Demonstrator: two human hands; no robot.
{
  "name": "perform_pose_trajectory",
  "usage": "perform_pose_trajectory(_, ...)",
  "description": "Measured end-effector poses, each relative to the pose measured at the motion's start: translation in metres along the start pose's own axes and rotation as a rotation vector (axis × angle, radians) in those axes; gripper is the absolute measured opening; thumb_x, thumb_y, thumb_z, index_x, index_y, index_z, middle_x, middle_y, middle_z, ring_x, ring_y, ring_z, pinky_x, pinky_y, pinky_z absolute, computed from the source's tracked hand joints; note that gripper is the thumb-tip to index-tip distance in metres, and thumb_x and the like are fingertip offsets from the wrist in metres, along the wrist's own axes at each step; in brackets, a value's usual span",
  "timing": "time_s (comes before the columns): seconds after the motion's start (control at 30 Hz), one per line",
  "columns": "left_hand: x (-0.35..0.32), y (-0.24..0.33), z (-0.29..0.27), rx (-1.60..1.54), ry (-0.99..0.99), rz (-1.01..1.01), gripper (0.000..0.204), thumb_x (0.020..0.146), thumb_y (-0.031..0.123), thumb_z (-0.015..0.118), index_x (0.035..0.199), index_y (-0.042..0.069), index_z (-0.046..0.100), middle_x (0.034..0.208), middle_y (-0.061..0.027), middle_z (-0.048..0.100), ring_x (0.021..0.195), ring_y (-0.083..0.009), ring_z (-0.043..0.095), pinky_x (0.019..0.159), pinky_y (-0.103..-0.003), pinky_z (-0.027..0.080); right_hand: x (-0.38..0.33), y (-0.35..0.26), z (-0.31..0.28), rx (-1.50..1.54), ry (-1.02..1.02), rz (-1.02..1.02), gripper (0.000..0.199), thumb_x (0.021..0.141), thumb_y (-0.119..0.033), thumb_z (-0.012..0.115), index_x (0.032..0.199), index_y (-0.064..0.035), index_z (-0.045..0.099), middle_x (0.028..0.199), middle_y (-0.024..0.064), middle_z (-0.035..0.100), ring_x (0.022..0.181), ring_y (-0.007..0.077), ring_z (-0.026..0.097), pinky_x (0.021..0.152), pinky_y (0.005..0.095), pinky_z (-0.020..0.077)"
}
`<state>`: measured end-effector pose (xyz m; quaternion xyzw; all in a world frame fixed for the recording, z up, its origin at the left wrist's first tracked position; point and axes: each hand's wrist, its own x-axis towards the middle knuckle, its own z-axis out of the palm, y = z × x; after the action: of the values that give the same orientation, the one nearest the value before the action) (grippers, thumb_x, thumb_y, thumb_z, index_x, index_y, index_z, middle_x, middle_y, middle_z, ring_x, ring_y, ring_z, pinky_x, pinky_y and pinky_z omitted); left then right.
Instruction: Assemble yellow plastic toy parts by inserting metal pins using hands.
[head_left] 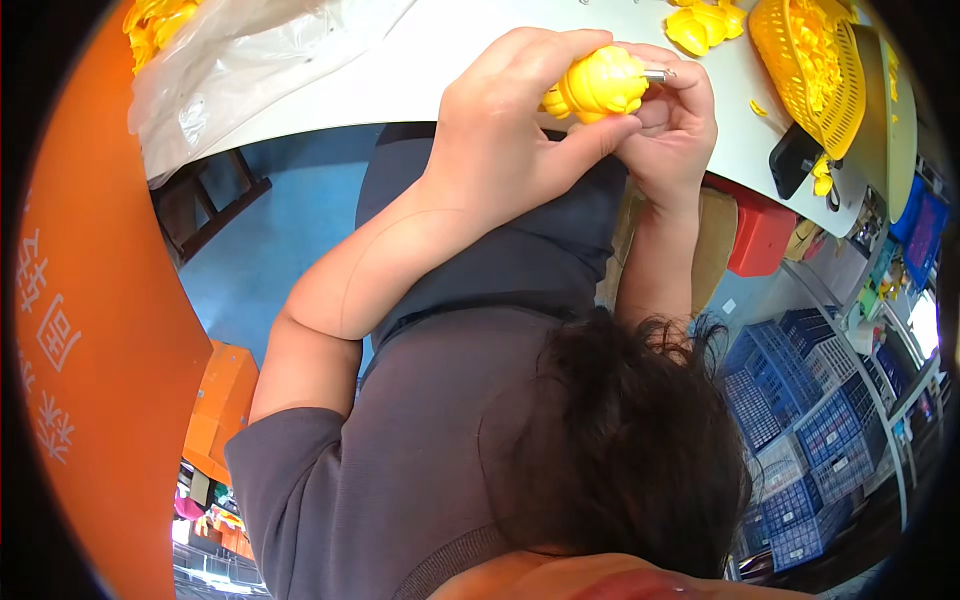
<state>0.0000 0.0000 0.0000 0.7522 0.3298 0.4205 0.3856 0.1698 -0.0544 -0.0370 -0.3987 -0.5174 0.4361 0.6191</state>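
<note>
White table (440, 60); yellow basket (805, 60), perhaps plastic

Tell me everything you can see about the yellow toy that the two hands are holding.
The yellow toy is a small, rounded figure of glossy, plastic-looking material, with lumpy moulded bumps and a lobe at its left end. A short silvery metal pin juts from its right end. It is held above the edge of the white table, lying roughly sideways. The left hand wraps it from above and below with fingers and thumb; the right hand pinches at the pin end. Much of it is hidden by fingers.
</note>
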Motion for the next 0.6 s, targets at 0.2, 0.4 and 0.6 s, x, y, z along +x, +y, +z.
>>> perform_pose_trajectory(0.2, 0.006, -0.007, -0.001, 0.039, 0.012, 0.057, 0.047, 0.069, 0.021, 0.086, 0.11, 0.007, 0.068, 0.092, -0.0107, 0.067, 0.085, -0.0282, 0.068, 0.073, -0.034, 0.056, -0.003, 0.009, 0.007, 0.029, 0.089, -0.038, 0.059, 0.076, 0.006, 0.081, 0.124, -0.002, 0.048, 0.125, 0.0153, 0.057, 0.115, 0.0246, 0.062, 0.096, 0.0368, 0.0555)
perform_pose_trajectory(0.4, 0.008, -0.014, -0.012, -0.056, -0.027, 0.112, 0.045, 0.07, 0.018, 0.086, 0.109, 0.004, 0.068, 0.097, -0.0146, 0.069, 0.082, -0.0289, 0.069, 0.072, -0.034, 0.057, 0.003, 0.001, 0.003, -0.053, 0.029, 0.089, 0.07, 0.078, 0.004, 0.079, 0.14, 0.0019, 0.046, 0.128, 0.0155, 0.057, 0.116, 0.0223, 0.061, 0.099, 0.034, 0.0533)
perform_pose_trajectory(0.6, -0.003, -0.033, -0.019, -0.302, -0.171, -0.163, 0.046, 0.079, -0.007, 0.076, 0.123, -0.001, 0.065, 0.111, -0.0117, 0.069, 0.104, -0.0199, 0.068, 0.093, -0.031, 0.058, 0.008, -0.006, 0.001, 0.026, 0.075, 0.24, 0.072, 0.076, 0.004, 0.08, 0.139, 0.0039, 0.045, 0.138, 0.0212, 0.053, 0.127, 0.0282, 0.055, 0.109, 0.0397, 0.0454)
